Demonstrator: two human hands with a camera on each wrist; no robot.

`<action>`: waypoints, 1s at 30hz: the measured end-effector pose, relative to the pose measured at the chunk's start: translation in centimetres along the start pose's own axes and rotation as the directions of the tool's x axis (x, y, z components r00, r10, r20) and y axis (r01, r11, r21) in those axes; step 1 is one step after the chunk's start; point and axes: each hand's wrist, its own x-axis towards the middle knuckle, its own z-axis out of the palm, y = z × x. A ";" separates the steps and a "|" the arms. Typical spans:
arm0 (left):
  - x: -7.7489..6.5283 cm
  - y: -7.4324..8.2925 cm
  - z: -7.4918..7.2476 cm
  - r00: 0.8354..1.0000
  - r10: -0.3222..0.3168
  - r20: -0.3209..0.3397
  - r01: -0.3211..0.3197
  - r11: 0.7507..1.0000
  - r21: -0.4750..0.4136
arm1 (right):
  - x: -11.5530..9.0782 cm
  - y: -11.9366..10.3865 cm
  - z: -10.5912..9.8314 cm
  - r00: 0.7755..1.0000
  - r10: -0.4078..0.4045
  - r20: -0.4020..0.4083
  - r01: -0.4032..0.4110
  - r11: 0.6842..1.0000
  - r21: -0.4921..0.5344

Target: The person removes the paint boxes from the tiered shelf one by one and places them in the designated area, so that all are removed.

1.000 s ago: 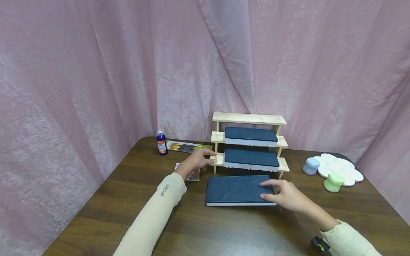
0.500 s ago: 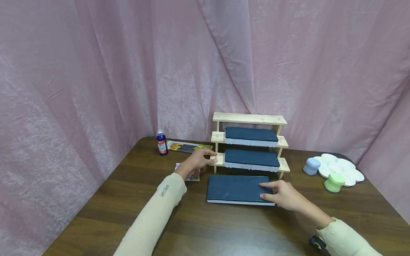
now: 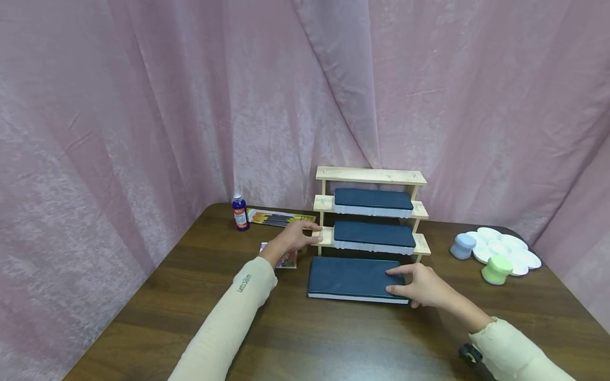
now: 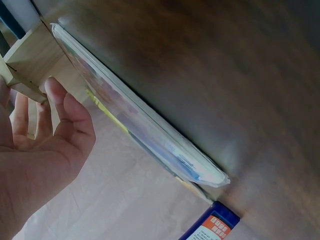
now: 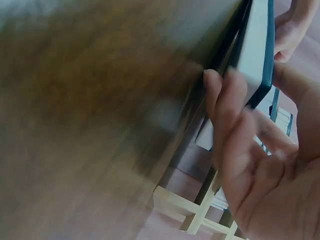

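My left hand (image 3: 294, 237) pinches the left end of the lowest slat of a small wooden tiered stand (image 3: 371, 174); thumb and fingers meet around that slat (image 4: 30, 90) in the left wrist view. In front of the stand is a dark blue book-like block (image 3: 355, 276) with a white edge. My right hand (image 3: 424, 286) grips its right end, and the right wrist view shows fingers against the block's pale side (image 5: 255, 45). Two similar dark blue blocks lie on the stand's middle tier (image 3: 373, 199) and lowest tier (image 3: 374, 233).
A blue bottle (image 3: 240, 212) and a pack of brushes (image 3: 278, 218) are at the back left. A flat printed packet (image 3: 288, 260) lies partly under my left forearm. To the right are a white flower-shaped palette (image 3: 505, 248), a blue sponge (image 3: 462, 246) and a green sponge (image 3: 496, 270).
My right hand has shifted the dark blue block slightly away from me, and its far edge is now closer to the stand. The left hand keeps its place on the slat.
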 end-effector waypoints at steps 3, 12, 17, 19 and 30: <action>0.0 0.0 0.0 1.000 0.002 -0.003 -0.002 1.000 -0.004 | 0.0 -0.3 -0.1 0.999 0.043 0.011 -0.043 0.999 0.008; -0.1 0.1 0.0 1.000 0.001 0.002 0.000 1.000 -0.010 | 0.4 -0.4 -0.3 0.996 0.085 0.037 -0.085 0.996 -0.004; -0.1 0.0 0.1 1.000 0.005 -0.002 -0.005 1.000 -0.011 | 0.4 -0.3 -0.5 0.995 0.084 0.062 -0.084 0.996 0.007; 0.0 0.0 0.1 1.000 0.003 -0.003 -0.003 1.000 -0.010 | 0.4 -0.2 -0.5 0.994 0.087 0.069 -0.088 0.996 0.013; 0.1 -0.1 0.0 1.000 -0.003 0.001 0.003 1.000 -0.010 | 0.6 -0.3 -0.5 0.994 0.074 0.083 -0.075 0.997 0.010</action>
